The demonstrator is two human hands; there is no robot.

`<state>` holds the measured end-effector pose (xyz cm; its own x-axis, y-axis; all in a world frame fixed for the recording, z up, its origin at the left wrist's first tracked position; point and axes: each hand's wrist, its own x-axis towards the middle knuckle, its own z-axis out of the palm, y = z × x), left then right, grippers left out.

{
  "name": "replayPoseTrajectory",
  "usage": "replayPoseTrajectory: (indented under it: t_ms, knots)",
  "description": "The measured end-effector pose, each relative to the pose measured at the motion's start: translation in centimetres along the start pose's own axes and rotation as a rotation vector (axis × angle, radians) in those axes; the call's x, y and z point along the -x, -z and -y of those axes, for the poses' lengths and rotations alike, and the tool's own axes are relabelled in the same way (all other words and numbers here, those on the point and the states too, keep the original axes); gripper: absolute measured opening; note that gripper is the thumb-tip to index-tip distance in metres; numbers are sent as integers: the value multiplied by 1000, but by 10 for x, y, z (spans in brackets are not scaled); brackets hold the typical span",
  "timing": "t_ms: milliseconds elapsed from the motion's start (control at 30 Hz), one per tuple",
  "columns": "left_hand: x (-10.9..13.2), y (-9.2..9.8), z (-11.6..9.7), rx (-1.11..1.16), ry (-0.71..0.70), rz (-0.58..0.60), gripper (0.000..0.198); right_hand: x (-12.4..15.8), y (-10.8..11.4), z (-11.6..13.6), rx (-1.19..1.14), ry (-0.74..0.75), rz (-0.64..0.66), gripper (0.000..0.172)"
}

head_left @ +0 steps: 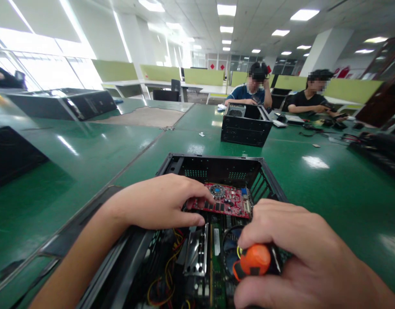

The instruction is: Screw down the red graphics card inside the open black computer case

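Firstly, the right hand (pixel 300 246) held an orange-and-black tool handle (pixel 257 259) between thumb and curled fingers, partly hiding the black fan (pixel 229 246) from view. The left hand (pixel 165 199) had bent fingers at the left end of the red circuit card (pixel 231 201), its thumb apart; whether they gripped could not be determined, their undersides being obscured. The card was inside the open computer case (pixel 223 164), near its far wall. Beyond, a second case (pixel 244 132) stood on the green table (pixel 316 193).
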<state>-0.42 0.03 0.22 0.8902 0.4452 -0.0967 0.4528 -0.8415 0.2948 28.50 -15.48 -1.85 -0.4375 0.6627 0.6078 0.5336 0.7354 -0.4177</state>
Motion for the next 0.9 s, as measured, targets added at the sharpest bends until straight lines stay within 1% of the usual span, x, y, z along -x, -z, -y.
replayPoseTrajectory:
  t_ms: [100, 200, 267, 300, 467, 533, 667, 767, 833, 900]
  knots:
    - [0, 0, -1, -8, 8, 0, 34, 2, 0, -1, 54, -62, -9, 68]
    - [0, 1, -2, -7, 13, 4, 32, 4, -1, -2, 107, -72, -9, 78]
    - [0, 2, -2, -7, 14, 4, 31, 4, -2, -2, 114, -70, 1, 82]
    - [0, 2, -2, -6, 13, 3, 30, 4, -2, -2, 102, -73, 5, 81]
    - [-1, 1, -2, 0, 13, 0, 33, 3, 1, -1, 73, -95, 29, 61]
    - [-2, 2, -2, 5, 13, 2, 33, 2, 2, -1, 83, -113, 46, 56]
    - [-2, 2, -2, 6, 12, 12, 33, -2, -1, 0, 180, -245, 19, 48]
    - [-1, 2, -2, 3, 13, 16, 33, -5, -4, 0, 190, -272, 9, 42]
    - [0, 2, -2, 5, 9, 9, 33, -7, -3, 0, 124, -263, 3, 30]
    - [0, 1, -2, 16, 3, 4, 31, -8, 0, 1, 18, -244, -38, 14]
